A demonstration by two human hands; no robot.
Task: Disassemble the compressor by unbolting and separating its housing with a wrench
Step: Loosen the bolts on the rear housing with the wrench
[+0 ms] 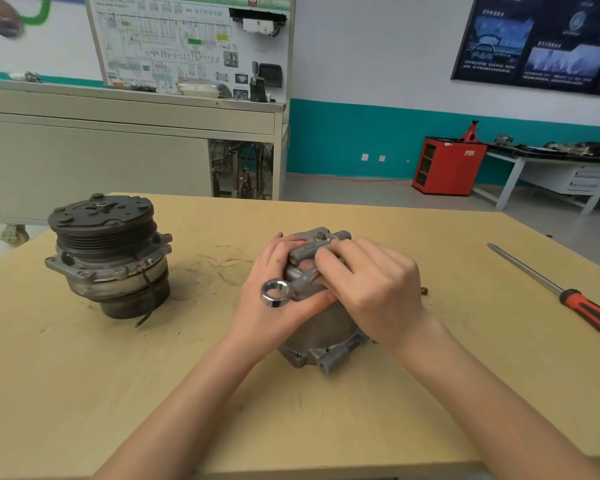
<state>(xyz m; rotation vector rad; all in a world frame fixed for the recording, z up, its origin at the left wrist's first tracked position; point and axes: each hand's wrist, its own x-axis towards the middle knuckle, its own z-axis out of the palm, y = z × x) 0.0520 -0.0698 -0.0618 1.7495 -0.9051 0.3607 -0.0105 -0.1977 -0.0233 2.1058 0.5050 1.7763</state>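
A grey aluminium housing half (321, 332) stands in the middle of the wooden table (395, 410). My left hand (274, 299) wraps around its left side and holds it. My right hand (368, 282) grips a silver wrench whose ring end (275, 292) sticks out to the left over my left hand. The wrench's other end is hidden under my right fingers on top of the housing. The other compressor half (108, 254), with its dark pulley facing up, stands at the table's left.
A screwdriver (565, 292) with a red and black handle lies at the table's right edge. A small bolt (424, 291) lies just right of my right hand. Beyond the table stand a grey training bench (129, 140) and a red cabinet (447, 166).
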